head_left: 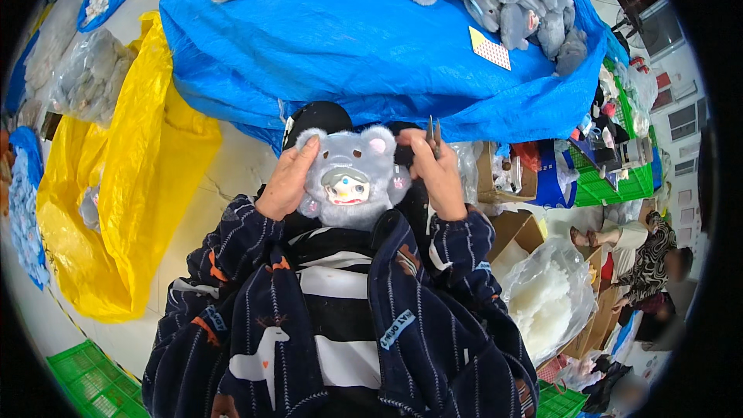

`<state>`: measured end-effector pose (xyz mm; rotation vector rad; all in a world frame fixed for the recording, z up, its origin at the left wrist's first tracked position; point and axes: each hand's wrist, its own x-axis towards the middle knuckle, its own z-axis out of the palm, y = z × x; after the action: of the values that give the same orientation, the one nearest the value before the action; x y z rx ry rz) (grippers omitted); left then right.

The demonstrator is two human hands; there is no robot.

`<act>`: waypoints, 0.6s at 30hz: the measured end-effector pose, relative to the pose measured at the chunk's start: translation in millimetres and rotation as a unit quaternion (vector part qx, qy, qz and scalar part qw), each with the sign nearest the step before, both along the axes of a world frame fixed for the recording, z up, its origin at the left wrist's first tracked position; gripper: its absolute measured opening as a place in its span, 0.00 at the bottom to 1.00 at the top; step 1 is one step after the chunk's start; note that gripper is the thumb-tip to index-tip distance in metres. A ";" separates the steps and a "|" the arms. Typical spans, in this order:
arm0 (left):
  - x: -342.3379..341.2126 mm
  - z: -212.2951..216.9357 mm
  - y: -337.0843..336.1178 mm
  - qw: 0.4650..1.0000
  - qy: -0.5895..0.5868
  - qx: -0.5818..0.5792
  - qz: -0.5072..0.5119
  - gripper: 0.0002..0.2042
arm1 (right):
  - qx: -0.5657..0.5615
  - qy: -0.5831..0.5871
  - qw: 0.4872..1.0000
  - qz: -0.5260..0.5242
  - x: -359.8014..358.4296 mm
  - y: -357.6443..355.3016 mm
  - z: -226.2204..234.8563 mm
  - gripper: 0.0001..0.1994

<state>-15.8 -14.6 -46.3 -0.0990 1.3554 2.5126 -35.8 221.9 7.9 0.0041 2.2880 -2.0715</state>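
Note:
A grey plush toy with round ears, brown eyebrow patches and a doll-like face sits upright in front of my body, over my lap. My left hand is closed on its left edge by the ear, thumb on the front. Beside the other ear is my right hand, its fingers curled round a small pair of thread snips. Two pointed metal blades stick up out of that hand, slightly apart. How the snips' handle sits in the palm is hidden. The right fingertips are close to the toy's pink-lined ear; whether they touch it I cannot tell.
Ahead lies a large blue sheet with several grey plush toys and a patterned card. A yellow bag stands at left. To the right are a clear bag of white stuffing, green crates and another person.

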 end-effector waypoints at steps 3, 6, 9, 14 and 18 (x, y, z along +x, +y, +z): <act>-2.2 1.4 3.9 1.000 -0.004 0.019 0.016 0.19 | 0.103 0.108 0.985 0.087 12.8 3.8 -10.5 0.18; -8.0 8.8 1.5 0.999 -0.025 0.025 0.019 0.20 | 0.123 0.059 0.978 0.157 15.8 1.9 -23.1 0.16; -15.4 2.6 -8.3 0.994 -0.034 0.103 -0.009 0.25 | 0.007 0.004 0.999 0.046 11.0 -5.8 -27.0 0.09; 14.6 -12.6 -15.5 0.954 -0.057 0.257 -0.146 0.34 | -0.192 -0.037 0.979 -0.060 -3.6 -18.0 -28.4 0.08; 25.5 -11.9 16.5 0.987 -0.042 0.066 -0.144 0.25 | 0.069 0.134 0.985 -0.083 -0.7 -26.7 -20.8 0.08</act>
<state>9.6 1.9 -58.2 0.0173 1.0826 2.3190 -36.5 195.2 -12.9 -0.0871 2.6722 -2.0987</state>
